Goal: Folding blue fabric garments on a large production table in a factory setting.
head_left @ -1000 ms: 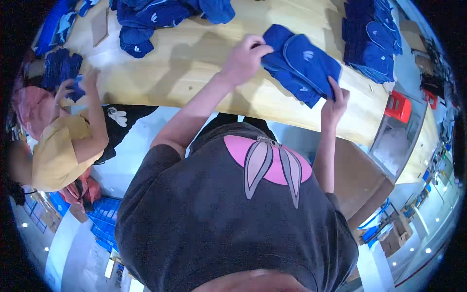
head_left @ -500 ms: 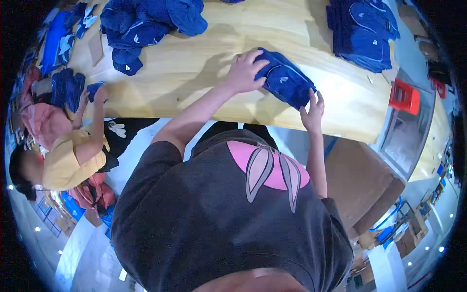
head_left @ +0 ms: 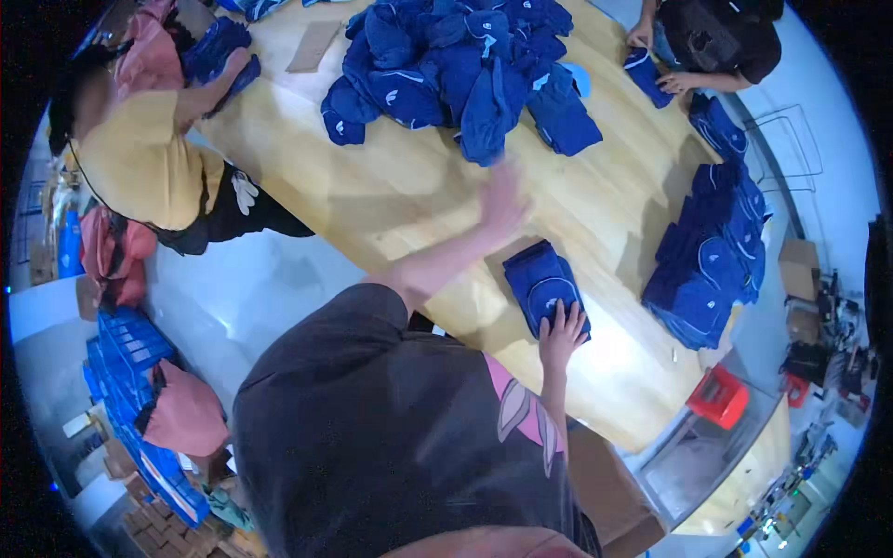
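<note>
A folded navy-blue cloth piece (head_left: 541, 279), with pale piping and a small white mark, lies on the wooden table in front of me. My right hand (head_left: 563, 333) rests on its near end, fingers spread flat over the cloth. My left hand (head_left: 505, 197) is stretched out over the table, just short of a large heap of loose navy cloth pieces (head_left: 423, 70). Motion smears its fingers, so their shape is unclear. One piece of the heap (head_left: 486, 121) hangs toward that hand.
Stacks of folded navy pieces (head_left: 698, 270) stand along the right side of the table (head_left: 614, 372). A red plastic stool or basket (head_left: 718, 397) is beyond its right corner. A co-worker in yellow (head_left: 149, 153) works at left; another in black (head_left: 716, 46) handles a navy piece at far right.
My left hand has let go of the folded piece and moved away toward the heap. My right hand has shifted from its edge to lie on top. The view has turned, showing more heap.
</note>
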A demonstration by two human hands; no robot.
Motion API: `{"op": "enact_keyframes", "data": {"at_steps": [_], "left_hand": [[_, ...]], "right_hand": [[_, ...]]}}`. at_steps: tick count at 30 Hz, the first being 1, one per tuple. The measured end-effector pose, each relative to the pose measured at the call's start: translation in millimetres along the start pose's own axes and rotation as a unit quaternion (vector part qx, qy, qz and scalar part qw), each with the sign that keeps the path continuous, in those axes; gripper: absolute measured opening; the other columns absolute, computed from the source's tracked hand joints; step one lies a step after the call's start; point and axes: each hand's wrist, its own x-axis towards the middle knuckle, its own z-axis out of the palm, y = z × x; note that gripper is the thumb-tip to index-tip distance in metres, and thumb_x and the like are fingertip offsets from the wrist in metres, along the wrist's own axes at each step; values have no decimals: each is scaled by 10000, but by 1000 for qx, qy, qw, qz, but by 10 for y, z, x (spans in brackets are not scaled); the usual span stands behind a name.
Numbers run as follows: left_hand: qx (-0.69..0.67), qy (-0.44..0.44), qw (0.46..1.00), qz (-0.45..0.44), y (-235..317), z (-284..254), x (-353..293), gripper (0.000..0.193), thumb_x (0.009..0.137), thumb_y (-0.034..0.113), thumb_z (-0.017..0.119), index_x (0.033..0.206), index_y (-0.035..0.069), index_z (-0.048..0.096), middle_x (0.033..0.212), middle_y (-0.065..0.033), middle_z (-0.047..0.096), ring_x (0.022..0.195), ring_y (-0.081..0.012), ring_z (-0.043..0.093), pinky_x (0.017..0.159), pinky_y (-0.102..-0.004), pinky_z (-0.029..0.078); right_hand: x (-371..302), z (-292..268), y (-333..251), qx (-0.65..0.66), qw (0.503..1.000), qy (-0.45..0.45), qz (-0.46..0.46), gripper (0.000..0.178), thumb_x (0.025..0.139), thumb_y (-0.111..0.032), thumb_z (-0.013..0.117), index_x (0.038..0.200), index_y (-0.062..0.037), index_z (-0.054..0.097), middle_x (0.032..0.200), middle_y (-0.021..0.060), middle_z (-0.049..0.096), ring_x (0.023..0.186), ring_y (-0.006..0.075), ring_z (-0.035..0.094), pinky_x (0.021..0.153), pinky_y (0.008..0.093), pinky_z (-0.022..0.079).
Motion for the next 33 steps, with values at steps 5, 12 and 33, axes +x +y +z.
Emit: {"op": "enact_keyframes", "data": {"at_steps": [5, 12, 33], "left_hand": [[-108, 22, 856, -506, -691, -259, 1167, 596, 738, 335, 796, 1169, -33, 613, 960, -196, 687, 848, -357, 662, 762, -377, 539], [-573, -138, 749, -302, -823, -782, 993, 378, 852, 118, 694, 1203, -7, 633, 1064, -101, 702, 863, -176, 661, 800, -281, 524], [-78, -164, 819, -544, -2716, -3553, -1693, 308, 761, 147, 724, 1018, -8, 653, 885, -129, 682, 751, -223, 623, 710, -308, 519]], "right_hand": [[-4, -202, -230, 96, 984, 145, -28, 473, 875, -172, 601, 1337, -109, 522, 1441, 193, 406, 1320, 418, 380, 1071, 560, 314], [365, -474, -1053, 241, 947, 191, -95, 351, 837, -50, 616, 1188, -41, 602, 1316, 206, 505, 1205, 388, 474, 1042, 437, 376], [1886, 141, -2067, 202, 962, 180, -25, 632, 738, -79, 681, 1331, -28, 469, 1303, 247, 478, 1187, 410, 475, 1036, 452, 393]]}}
